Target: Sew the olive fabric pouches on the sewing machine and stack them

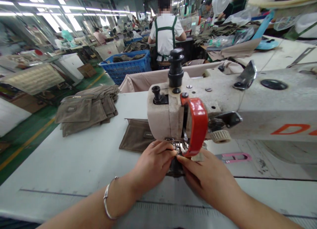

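Observation:
A brown fabric piece (135,136) with a small dark label lies on the table, its right part hidden behind the head of a white sewing machine (160,118). My left hand (155,161), a bangle on its wrist, pinches at the near edge of this fabric beside the presser foot (180,146). Close against it, my right hand (209,172) has its thumb and fingers drawn together under the red guard (198,126). What the right fingers hold is hidden. The fingertips of both hands nearly meet in front of the needle area.
A stack of brown fabric pieces (86,108) lies at the table's left. Pink-handled thread snips (236,157) rest right of my right hand. Behind the table stand a blue basket (127,68) and a person in a white shirt (165,32). A printed ruler (170,207) crosses the front.

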A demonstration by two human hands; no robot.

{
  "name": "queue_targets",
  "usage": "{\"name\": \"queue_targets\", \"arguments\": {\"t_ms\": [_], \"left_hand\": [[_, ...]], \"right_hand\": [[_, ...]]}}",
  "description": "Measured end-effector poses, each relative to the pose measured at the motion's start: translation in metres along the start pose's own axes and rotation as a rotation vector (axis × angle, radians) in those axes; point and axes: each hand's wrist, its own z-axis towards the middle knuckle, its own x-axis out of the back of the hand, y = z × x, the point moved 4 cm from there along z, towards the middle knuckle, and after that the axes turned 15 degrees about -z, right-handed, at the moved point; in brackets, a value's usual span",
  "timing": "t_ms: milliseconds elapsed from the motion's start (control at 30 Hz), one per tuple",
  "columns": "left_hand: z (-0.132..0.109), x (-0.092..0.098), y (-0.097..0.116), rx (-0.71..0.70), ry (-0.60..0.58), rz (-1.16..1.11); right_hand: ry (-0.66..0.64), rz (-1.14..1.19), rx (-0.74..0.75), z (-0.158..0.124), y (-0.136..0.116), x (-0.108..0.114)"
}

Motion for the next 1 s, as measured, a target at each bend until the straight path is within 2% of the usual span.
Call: {"name": "queue_targets", "arguments": {"t_ms": [167, 300, 433, 567, 733, 867, 1000], "left_hand": [[0.0, 0.002, 0.001, -0.035, 0.055, 0.047], [0.002, 0.001, 0.006, -0.072, -0.031, 0.14], [0.002, 0.004, 0.009, -0.092, -0.071, 0.106], [0.0, 0.009, 0.008, -0.126, -0.043, 0.087], [0.003, 0.006, 0.003, -0.145, -0.024, 0.144], [0.001, 0.003, -0.003, -0.101, 0.023, 0.138], [-0.003, 0.0, -0.005, -0.076, -0.067, 0.098]], "right_hand": [[-0.057, -0.002, -0.02, 0.0, 0.0, -0.004], [-0.075, -0.001, -0.007, -0.001, 0.0, -0.003], [-0.085, 0.01, -0.023, 0.0, 0.0, -0.002], [-0.116, -0.024, -0.032, 0.001, 0.0, -0.005], [-0.056, 0.03, -0.037, 0.0, 0.002, -0.003], [-0.109, 0.016, -0.046, 0.0, 0.002, -0.003], [-0.119, 0.018, -0.047, -0.001, 0.001, -0.004]]}}
